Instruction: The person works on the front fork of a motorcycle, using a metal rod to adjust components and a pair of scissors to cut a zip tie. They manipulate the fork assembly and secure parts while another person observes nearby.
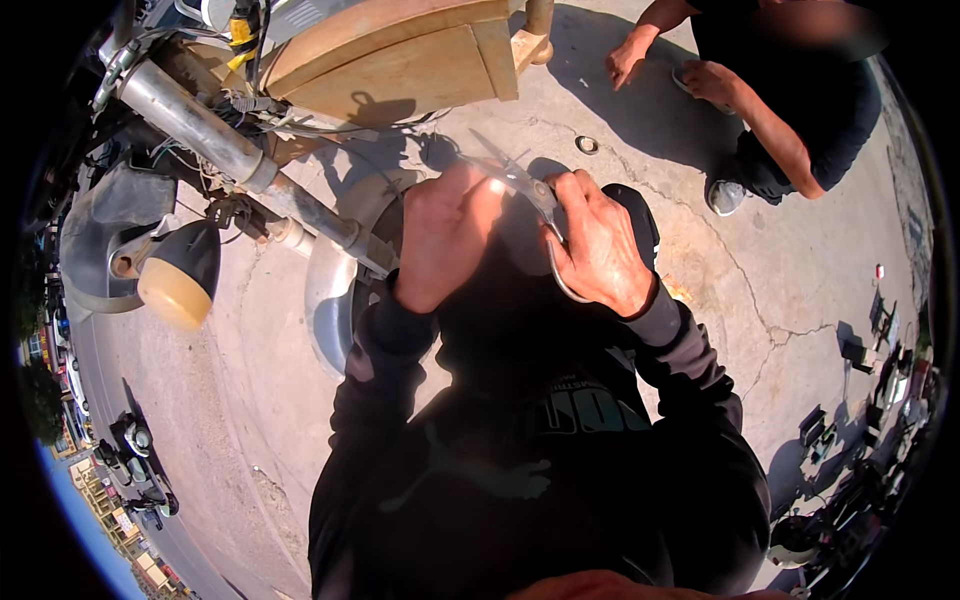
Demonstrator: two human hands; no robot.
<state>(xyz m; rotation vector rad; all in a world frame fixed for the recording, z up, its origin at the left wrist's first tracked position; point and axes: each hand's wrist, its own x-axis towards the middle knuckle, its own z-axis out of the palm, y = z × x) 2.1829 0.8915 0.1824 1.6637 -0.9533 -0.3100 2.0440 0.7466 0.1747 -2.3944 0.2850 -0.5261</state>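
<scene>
In the head view, a person in a dark long-sleeved top works in bright sun, both hands raised over a cracked concrete ground [720, 300]. The right hand [605, 245] grips a pair of metal scissors [540, 190], fingers wrapped round the handles, the blades pointing up and to the left, beside the left hand [450, 235]. That hand is closed in a fist; whether it holds anything cannot be told. Ahead and to the left stand a box-like tan wooden body [400, 65], its interior hidden from this angle, a metal pole [190, 115] with loose wires around it, and a curved silver fender [325, 285]. At far left hangs a rounded black-and-cream housing [180, 280], its contents out of sight. A small ring-shaped item [587, 145] lies beyond the scissors, while a crouching co-worker [800, 110] in dark clothing, bare forearms extended, faces the scene at upper right.
</scene>
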